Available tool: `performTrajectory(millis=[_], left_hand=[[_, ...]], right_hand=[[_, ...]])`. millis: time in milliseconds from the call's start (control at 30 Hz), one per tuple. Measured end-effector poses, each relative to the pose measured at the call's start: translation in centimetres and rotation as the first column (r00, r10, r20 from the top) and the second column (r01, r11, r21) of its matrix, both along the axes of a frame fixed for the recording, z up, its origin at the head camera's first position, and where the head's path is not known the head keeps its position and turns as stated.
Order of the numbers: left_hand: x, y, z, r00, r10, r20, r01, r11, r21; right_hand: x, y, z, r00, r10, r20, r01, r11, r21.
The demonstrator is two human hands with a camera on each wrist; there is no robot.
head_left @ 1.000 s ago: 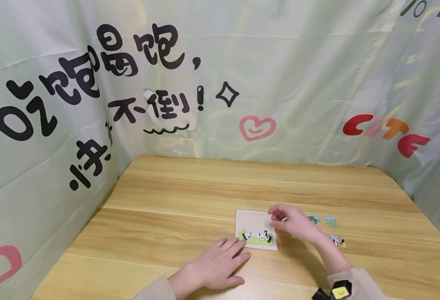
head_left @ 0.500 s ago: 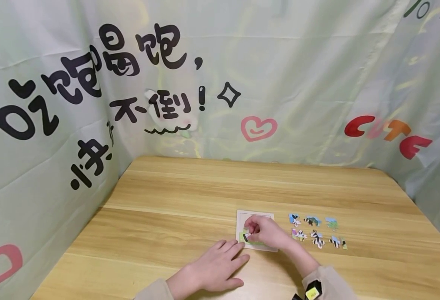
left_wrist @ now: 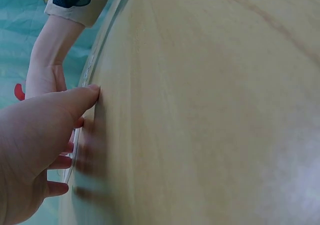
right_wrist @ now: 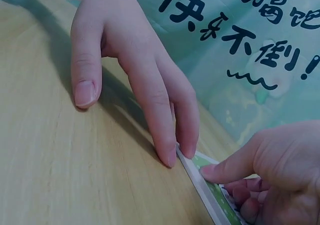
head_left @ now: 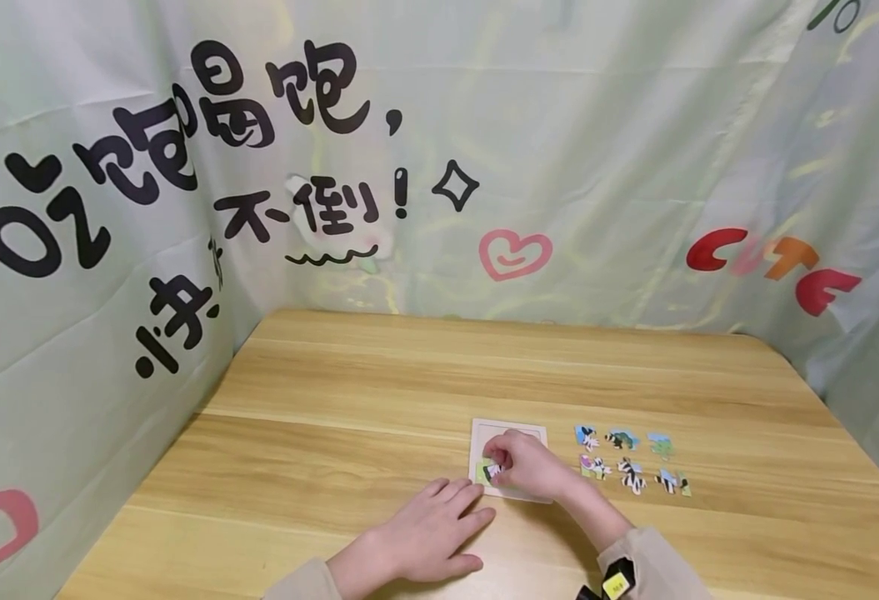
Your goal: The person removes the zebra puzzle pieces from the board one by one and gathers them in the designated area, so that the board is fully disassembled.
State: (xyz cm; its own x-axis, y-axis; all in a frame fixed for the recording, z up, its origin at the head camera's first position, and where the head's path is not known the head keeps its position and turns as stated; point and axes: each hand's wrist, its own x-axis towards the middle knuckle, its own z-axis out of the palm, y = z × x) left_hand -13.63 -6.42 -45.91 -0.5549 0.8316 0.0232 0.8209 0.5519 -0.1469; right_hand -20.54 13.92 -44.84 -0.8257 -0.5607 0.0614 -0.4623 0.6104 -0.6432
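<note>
A pale square puzzle tray (head_left: 477, 433) holds a green bottom strip with zebra legs. My left hand (head_left: 432, 529) lies with spread, fairly straight fingers, its fingertips at the tray's near left corner. Over the tray, my right hand (head_left: 526, 467) has its fingers curled and pinches a puzzle piece (head_left: 492, 472) at the lower left, mostly hidden by the fingers. In the right wrist view, the right thumb (right_wrist: 227, 166) lies on the green area and two left fingertips touch the tray's edge (right_wrist: 200, 185). The left wrist view shows the left hand (left_wrist: 40, 135), with no puzzle pieces visible.
Several loose puzzle pieces (head_left: 631, 475) with zebra and tree pictures lie in two rows right of the tray. The wooden table (head_left: 349, 375) extends around it. A printed fabric curtain (head_left: 604, 167) stands behind and along the sides.
My right hand has moved left from the tray's upper right corner to its lower left area, uncovering the loose pieces. Over the last half second it hardly moved. The left hand stayed put.
</note>
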Motion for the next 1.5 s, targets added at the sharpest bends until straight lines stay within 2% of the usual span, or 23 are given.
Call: performTrajectory(millis=[233,467,1033,1267,1500], left_hand=[[-0.1,0.0,0.3,1.000,-0.011,-0.025,0.012,1.000,0.015],[-0.1,0.0,0.1,0.999,-0.021,-0.047,0.022,1.000,0.021],[-0.2,0.0,0.2,1.000,-0.016,-0.022,0.017,1.000,0.016],[-0.1,-0.1,0.2,0.999,-0.026,-0.032,0.027,0.999,0.026],[0.0,-0.1,0.2,0.999,-0.020,-0.025,0.021,0.999,0.035]], right_hand=[[0.1,-0.4,0.2,0.999,-0.026,0.031,0.026,1.000,0.004],[0.1,-0.4,-0.2,1.000,-0.010,-0.001,0.010,1.000,-0.020],[0.5,-0.3,-0.2,0.999,-0.020,0.027,0.022,0.994,-0.110],[0.6,0.4,-0.3,0.993,0.001,0.116,0.021,0.982,-0.186],[0.4,1.1,-0.6,0.973,0.020,0.231,0.047,0.959,-0.280]])
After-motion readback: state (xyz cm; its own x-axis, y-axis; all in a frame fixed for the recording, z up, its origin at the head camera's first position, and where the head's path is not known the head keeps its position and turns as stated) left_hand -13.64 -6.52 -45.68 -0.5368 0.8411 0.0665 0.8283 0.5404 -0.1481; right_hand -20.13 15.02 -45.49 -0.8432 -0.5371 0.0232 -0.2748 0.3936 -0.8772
